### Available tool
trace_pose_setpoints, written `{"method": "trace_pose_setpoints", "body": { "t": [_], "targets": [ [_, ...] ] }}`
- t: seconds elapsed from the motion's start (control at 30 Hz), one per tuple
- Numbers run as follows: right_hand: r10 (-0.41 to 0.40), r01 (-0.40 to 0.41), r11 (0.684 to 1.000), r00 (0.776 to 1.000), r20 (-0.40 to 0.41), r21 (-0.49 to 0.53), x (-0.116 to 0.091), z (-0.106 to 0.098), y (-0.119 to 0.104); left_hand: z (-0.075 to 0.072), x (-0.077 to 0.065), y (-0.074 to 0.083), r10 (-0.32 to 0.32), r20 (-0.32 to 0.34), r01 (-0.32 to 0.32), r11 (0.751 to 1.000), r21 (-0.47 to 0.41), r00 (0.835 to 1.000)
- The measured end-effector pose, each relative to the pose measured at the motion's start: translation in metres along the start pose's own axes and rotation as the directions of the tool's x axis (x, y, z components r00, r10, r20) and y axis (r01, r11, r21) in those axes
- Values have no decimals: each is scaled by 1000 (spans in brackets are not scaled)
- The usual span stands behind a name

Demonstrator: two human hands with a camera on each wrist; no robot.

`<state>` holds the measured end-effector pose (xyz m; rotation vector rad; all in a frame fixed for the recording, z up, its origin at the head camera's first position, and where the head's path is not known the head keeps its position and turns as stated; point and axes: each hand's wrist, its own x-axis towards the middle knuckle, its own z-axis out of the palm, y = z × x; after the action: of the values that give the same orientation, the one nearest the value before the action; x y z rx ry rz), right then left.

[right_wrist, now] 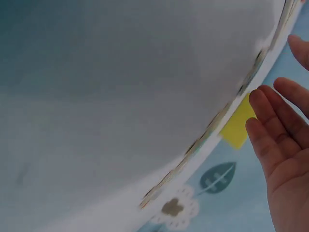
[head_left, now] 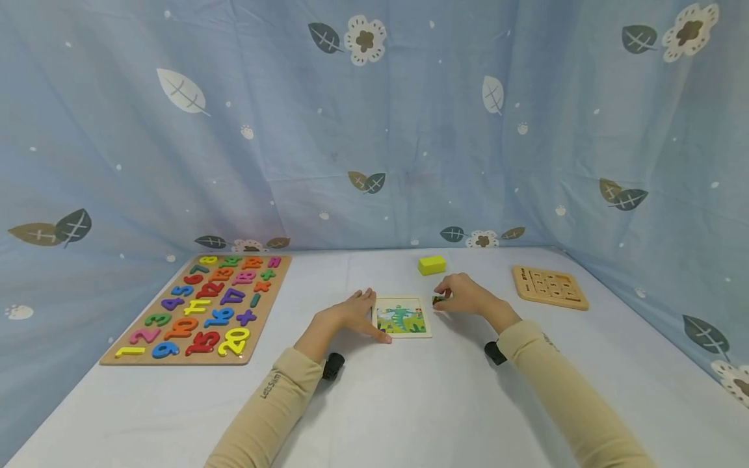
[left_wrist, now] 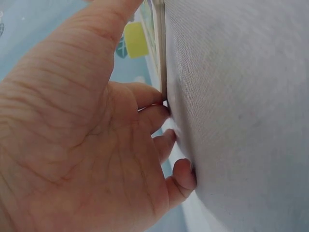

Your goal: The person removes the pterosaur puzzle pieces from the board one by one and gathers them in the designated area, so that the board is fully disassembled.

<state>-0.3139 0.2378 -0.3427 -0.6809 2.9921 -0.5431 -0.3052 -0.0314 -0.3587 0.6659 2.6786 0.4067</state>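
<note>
A small framed picture puzzle with a green cartoon animal on it lies flat on the table. My left hand is at its left side, thumb by the near corner and fingers spread. In the left wrist view a fingertip meets the wooden frame at its edge, and the other fingertips rest on the cloth. Just right of the puzzle is a small dark patterned piece. Over it reaches my right hand; in the right wrist view its thumb and fingers are apart, with nothing between them.
A yellow block sits behind the puzzle. To the left lies a large board with colourful numbers and signs. At the right is a small wooden number board. A patterned blue curtain hangs behind the white-covered table.
</note>
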Motion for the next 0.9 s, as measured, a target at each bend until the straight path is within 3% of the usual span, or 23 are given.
{"method": "trace_pose_setpoints", "body": {
  "t": [0.4,0.67,0.9],
  "targets": [
    [-103,107,992,993,-55,72,17,15,-40,-1,0,-1,-2,7,2,1000,2,1000],
    [-213,218,970,975,-59,102,28,23,-62,0,-1,-2,-10,15,10,1000,-17,1000],
    [-174,172,981,985,13,88,40,30,-77,0,-1,-3,-1,9,1,999,-33,1000]
  ]
}}
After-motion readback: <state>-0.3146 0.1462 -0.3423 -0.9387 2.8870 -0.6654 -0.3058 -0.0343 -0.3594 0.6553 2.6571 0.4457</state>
